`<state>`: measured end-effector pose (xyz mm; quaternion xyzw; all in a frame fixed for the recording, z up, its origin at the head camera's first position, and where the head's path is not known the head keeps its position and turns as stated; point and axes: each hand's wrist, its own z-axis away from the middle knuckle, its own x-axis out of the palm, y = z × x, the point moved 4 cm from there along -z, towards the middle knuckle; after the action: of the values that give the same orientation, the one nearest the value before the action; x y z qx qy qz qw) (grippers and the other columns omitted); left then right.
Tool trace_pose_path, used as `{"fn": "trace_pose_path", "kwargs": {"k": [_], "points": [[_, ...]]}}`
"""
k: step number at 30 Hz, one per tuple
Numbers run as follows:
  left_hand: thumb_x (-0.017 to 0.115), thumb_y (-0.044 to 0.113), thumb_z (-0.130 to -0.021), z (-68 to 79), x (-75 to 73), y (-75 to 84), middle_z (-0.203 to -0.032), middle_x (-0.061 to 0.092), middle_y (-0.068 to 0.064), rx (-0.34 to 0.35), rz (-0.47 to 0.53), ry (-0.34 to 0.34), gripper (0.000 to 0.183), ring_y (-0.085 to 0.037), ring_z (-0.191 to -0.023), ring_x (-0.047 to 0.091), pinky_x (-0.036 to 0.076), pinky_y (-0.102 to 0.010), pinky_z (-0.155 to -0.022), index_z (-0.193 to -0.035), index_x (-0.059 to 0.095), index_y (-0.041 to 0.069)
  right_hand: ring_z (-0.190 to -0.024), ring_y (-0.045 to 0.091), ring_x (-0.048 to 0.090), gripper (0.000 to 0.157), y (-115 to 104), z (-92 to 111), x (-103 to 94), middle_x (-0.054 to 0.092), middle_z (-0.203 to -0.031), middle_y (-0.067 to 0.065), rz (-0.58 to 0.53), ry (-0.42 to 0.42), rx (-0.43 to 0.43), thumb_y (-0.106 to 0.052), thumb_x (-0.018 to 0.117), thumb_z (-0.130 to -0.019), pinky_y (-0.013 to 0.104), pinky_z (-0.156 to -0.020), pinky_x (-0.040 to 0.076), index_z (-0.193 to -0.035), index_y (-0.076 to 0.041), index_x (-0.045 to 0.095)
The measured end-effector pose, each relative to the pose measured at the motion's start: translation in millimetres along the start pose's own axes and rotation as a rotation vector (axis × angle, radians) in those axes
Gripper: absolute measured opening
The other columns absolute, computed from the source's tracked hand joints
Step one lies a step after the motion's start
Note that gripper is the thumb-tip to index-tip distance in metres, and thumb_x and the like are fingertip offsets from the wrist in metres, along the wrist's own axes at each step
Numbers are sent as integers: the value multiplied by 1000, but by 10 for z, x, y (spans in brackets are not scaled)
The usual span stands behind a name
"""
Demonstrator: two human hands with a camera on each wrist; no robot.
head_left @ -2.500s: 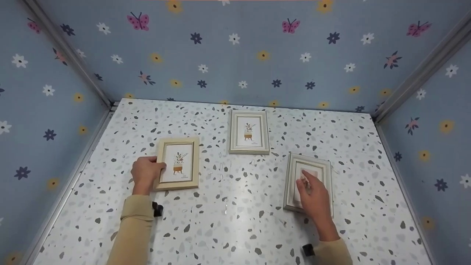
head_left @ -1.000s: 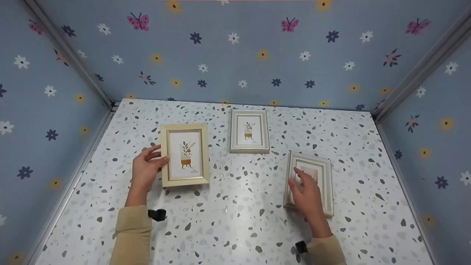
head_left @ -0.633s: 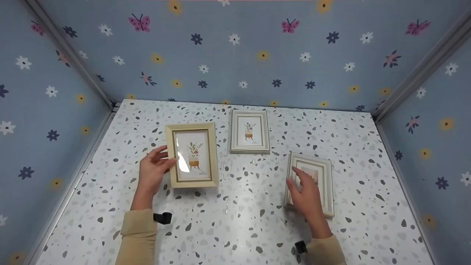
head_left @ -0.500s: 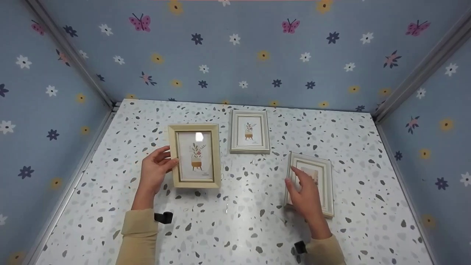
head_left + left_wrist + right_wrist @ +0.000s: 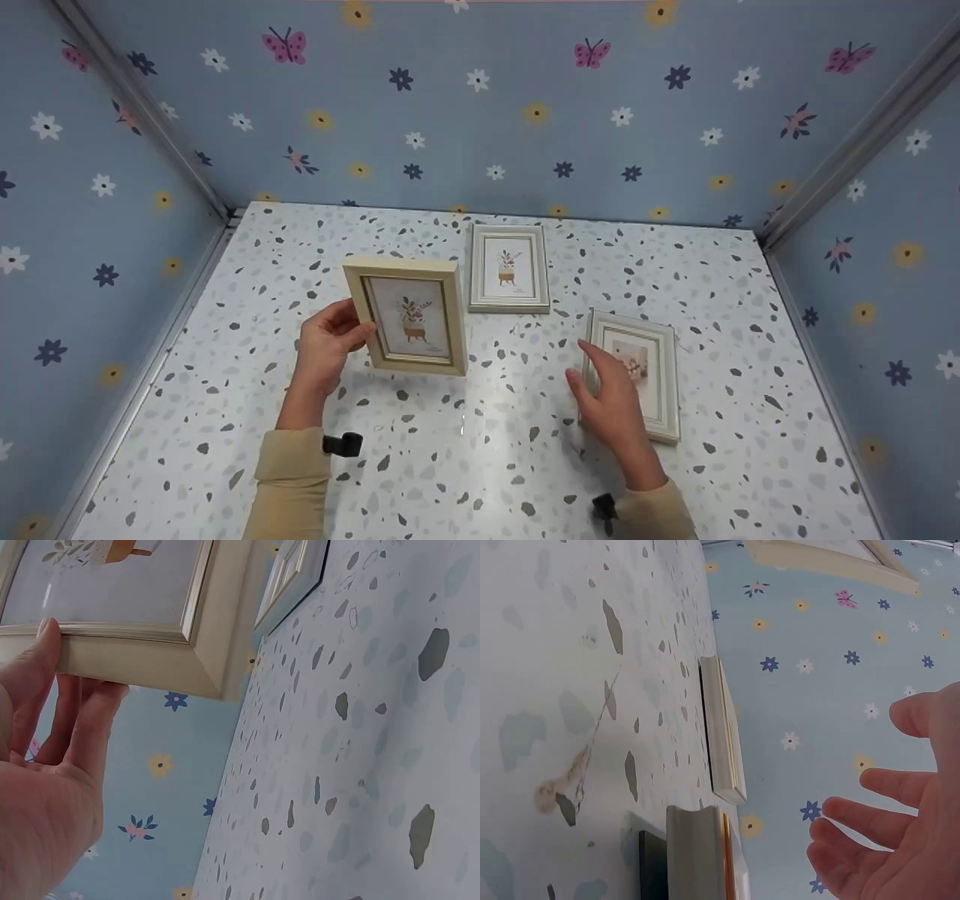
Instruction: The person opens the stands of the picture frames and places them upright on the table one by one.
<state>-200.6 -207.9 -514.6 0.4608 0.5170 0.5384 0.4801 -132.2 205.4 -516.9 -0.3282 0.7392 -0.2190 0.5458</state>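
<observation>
My left hand [image 5: 326, 346] grips a cream picture frame [image 5: 455, 322] by its left side, thumb on the front and fingers behind. The picture in it shows a plant in an orange pot. It is raised off the table and tilted up, its front towards me; the left wrist view shows the thumb on the cream border [image 5: 142, 664]. My right hand [image 5: 613, 401] hovers over the left part of a whitish picture frame [image 5: 664, 390] that lies flat, fingers spread and holding nothing. In the right wrist view the hand [image 5: 900, 840] is apart from that frame [image 5: 697, 855].
Another whitish picture frame [image 5: 508, 306] with a potted-plant print lies flat at the back middle of the speckled table [image 5: 480, 465]. Blue flowered walls [image 5: 450, 97] enclose the table at the back and both sides, with metal strips [image 5: 862, 127] at the corners.
My left hand has lifted the cream picture frame off the table, carried it right and turned its face. My right hand has drifted left over the whitish frame, which stays put.
</observation>
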Motion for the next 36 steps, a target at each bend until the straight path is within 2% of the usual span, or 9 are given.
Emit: {"fn": "trace_pose_path", "kwargs": {"k": [5, 11, 17, 23, 27, 32, 36], "points": [[79, 7, -85, 34, 43, 8, -113, 67, -10, -4, 47, -7, 47, -21, -101, 68, 58, -33, -79, -129, 62, 1, -129, 33, 51, 48, -28, -12, 2, 57, -139, 13, 3, -19, 6, -30, 64, -98, 50, -108, 36, -139, -5, 57], [79, 8, -85, 76, 56, -10, -112, 67, -9, -10, 68, -18, 47, -22, -99, 68, 58, -33, -78, -129, 61, 3, -126, 29, 53, 46, -46, -19, 1, 57, -139, 12, -54, -35, 14, -28, 65, -98, 48, -100, 46, -139, -8, 58], [78, 3, -85, 99, 131, -16, -111, 69, -10, -8, 108, -91, 44, -25, -98, 68, 59, -36, -77, -126, 64, 1, -122, 29, 57, 42, -79, -24, 37, 61, -134, 13, -123, -38, -67, -17, 68, -96, 48, -91, 51, -135, -5, 60], [76, 4, -87, 117, 237, 17, -109, 70, -11, 9, 157, -151, 40, -26, -95, 69, 59, -38, -76, -125, 66, 2, -119, 29, 59, 41, -141, -25, 76, 61, -133, 13, -188, -44, -127, -13, 67, -95, 51, -88, 54, -134, -3, 60], [72, 0, -89, 130, 309, 11, -108, 70, -13, 30, 207, -190, 35, -25, -91, 69, 59, -38, -74, -124, 67, 3, -119, 28, 59, 41, -172, -7, 110, 60, -134, 11, -236, -67, -120, -16, 66, -97, 54, -89, 52, -136, -5, 60], [66, -6, -91, 138, 410, -35, -109, 69, -14, 2, 295, -249, 32, -23, -90, 68, 59, -37, -73, -120, 70, 6, -121, 26, 58, 41, -206, 16, 144, 61, -134, 8, -267, -95, -102, -18, 65, -98, 53, -91, 51, -137, -8, 59], [66, -2, -93, 129, 496, -60, -110, 69, -13, -18, 297, -312, 29, -23, -91, 69, 59, -37, -74, -120, 70, 7, -122, 24, 58, 40, -211, 12, 175, 61, -134, 6, -294, -105, -88, -16, 65, -98, 53, -92, 51, -137, -9, 59]]}}
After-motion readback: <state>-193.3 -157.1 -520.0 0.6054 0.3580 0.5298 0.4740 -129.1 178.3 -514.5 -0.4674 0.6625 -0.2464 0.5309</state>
